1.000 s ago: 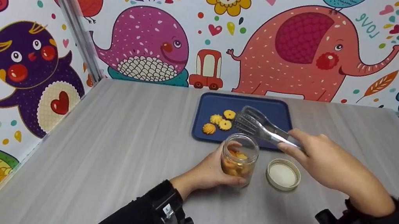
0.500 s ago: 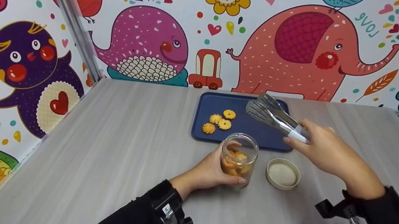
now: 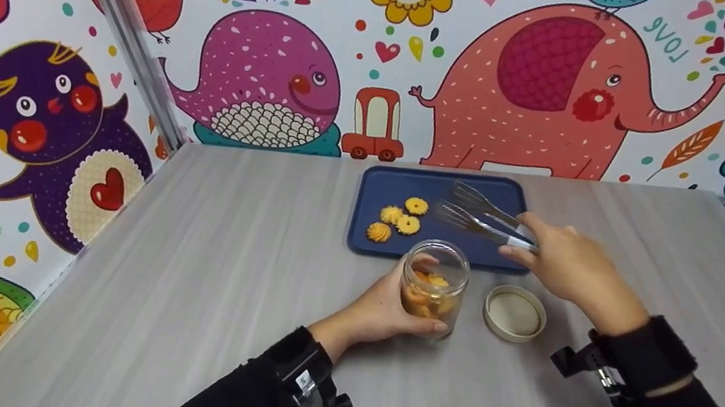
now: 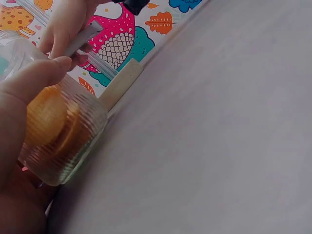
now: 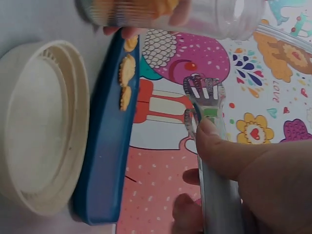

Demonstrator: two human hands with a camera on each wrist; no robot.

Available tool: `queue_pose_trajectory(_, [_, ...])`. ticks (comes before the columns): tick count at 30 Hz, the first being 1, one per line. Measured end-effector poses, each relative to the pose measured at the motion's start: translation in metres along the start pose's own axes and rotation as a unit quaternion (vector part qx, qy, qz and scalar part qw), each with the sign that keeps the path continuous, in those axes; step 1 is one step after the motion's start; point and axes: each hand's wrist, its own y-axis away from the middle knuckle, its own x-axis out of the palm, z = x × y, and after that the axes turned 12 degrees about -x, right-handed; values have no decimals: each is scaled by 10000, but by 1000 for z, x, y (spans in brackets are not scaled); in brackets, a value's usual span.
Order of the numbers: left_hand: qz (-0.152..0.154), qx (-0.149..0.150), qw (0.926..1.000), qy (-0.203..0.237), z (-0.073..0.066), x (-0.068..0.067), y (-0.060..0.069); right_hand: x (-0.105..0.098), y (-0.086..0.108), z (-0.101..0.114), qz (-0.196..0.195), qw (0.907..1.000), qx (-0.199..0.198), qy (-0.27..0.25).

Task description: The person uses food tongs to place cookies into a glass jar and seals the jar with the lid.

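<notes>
Metal serving tongs (image 3: 479, 228) shifted toward 8 o'clock since half second ago, now above blue tray (image 3: 476, 258). My right hand (image 3: 562, 258) clamped on tongs, tong ends apart. My left hand (image 3: 386, 311) wrapped round glass jar (image 3: 453, 282). From jar: four butter cookies (image 3: 408, 225) at 11 o'clock on tray, tongs at 1, cream lid (image 3: 515, 314) at 3.

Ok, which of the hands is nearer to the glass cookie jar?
Left. The left hand is curled around the glass cookie jar; the right hand is apart from it, farther forward and to its right, holding the metal tongs.
</notes>
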Motion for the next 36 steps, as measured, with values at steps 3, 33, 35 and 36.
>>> queue_pose_trajectory(3, [-11,13,10000,-5,0,0,0,5,-9,1,2,10000,-27,-61])
queue_pose_trajectory(33, [2,169,9999,-3,1,1,-2,39,-97,13,702,9964,482,7])
queue_pose_trajectory(35, [7,181,9998,4,1,0,-2,39,-98,15,679,9965,494,-10])
queue_pose_trajectory(36, [2,189,9998,10,1,0,-2,39,-99,16,660,9966,488,2])
